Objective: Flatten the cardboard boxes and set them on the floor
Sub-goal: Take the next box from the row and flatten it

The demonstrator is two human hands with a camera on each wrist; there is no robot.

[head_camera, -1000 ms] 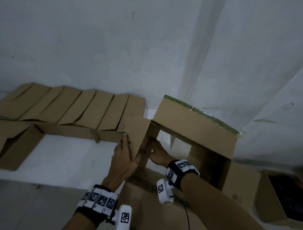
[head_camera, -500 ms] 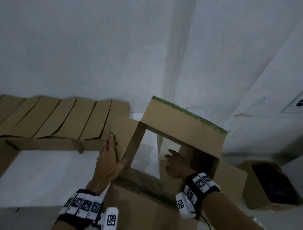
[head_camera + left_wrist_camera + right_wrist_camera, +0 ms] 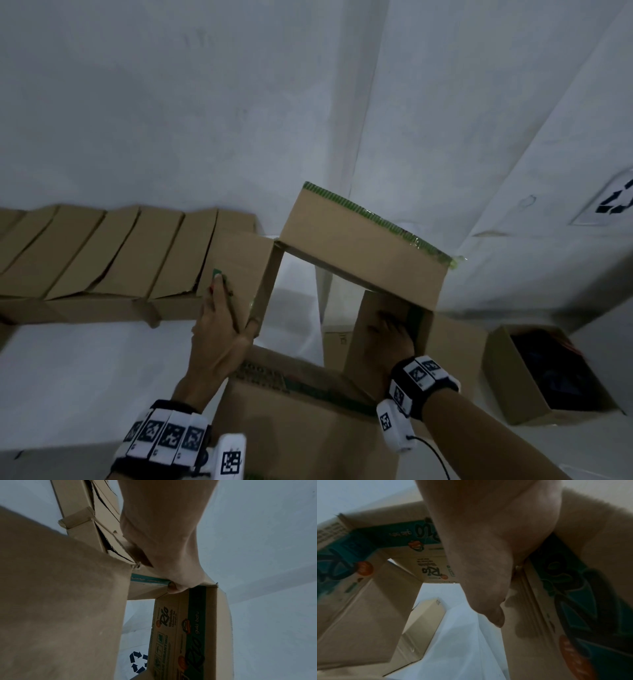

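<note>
— Cardboard box [image 3: 359,246], both ends open now, held up in front of us like a tube; we can see the pale floor [image 3: 85,370] straight through it. What shifted?

— Our right hand [image 3: 390,335] has crossed from the left inner corner to the right inner wall. Half a second back it was only partway over. Our left hand [image 3: 222,325] has stayed on the left flap.

— Fingers?

— Left: fingers [image 3: 219,294] straight along the outside of the flap, thumb hooked over the wall edge, so the panel is pinched. Right: palm flat against the inner wall; from the head view we cannot tell whether the fingertips curl.

— Meaning for the job?

— We judge the hands are set on opposite walls, ready to skew the box flat. Nothing collapsed yet; the opening is square. It is off the floor, above another carton [image 3: 301,428].

— Wrist views add anything?

— Left wrist shows the printed green band and lettering inside the box, and the thumb tip [image 3: 173,588] bearing on the panel edge. Right wrist shows the thumb [image 3: 494,615] standing free of the wall. Only the head view shows the row of flattened boxes [image 3: 113,253] along the wall.
</note>
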